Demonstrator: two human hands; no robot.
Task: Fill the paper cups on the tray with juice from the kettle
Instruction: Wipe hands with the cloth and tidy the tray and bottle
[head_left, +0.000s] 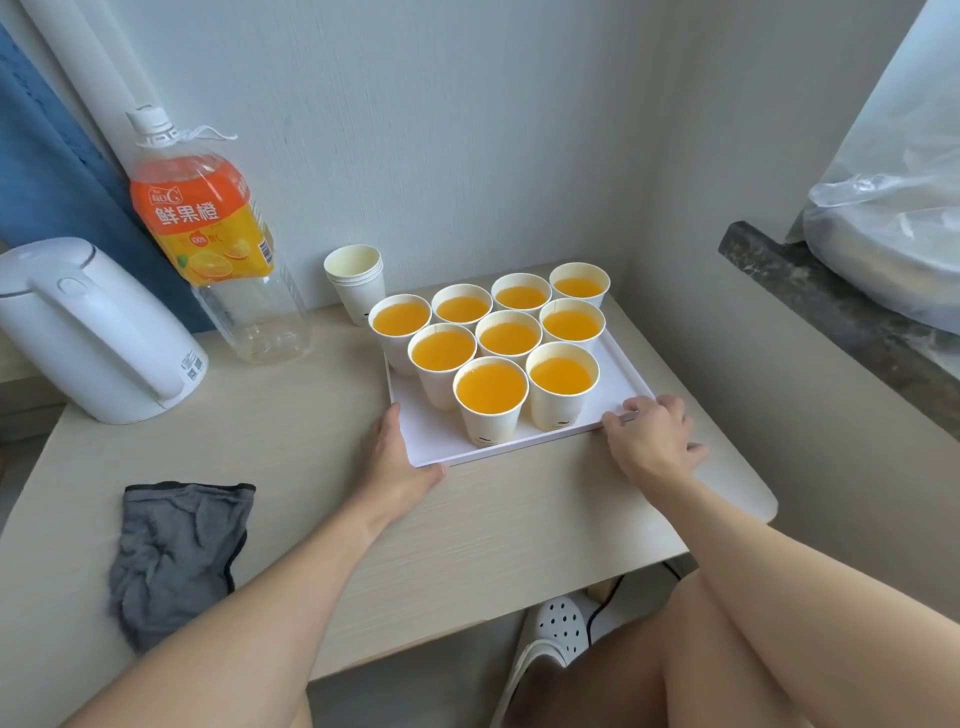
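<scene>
Left hand and right hand each close their grip on the crosswise tray's near corners.

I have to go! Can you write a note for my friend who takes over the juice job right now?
Left hand: grips the near left corner of the tray.
Right hand: grips the tray's near right corner.
Tray: lies flat on the table, carrying nine paper cups.
Kettle: stands upright at the table's left, with no hand on it.
Done: all nine cups on the tray hold orange juice.
Left: no empty cup on the tray, so the pouring looks finished. The spare cup stack behind the tray is empty.
</scene>
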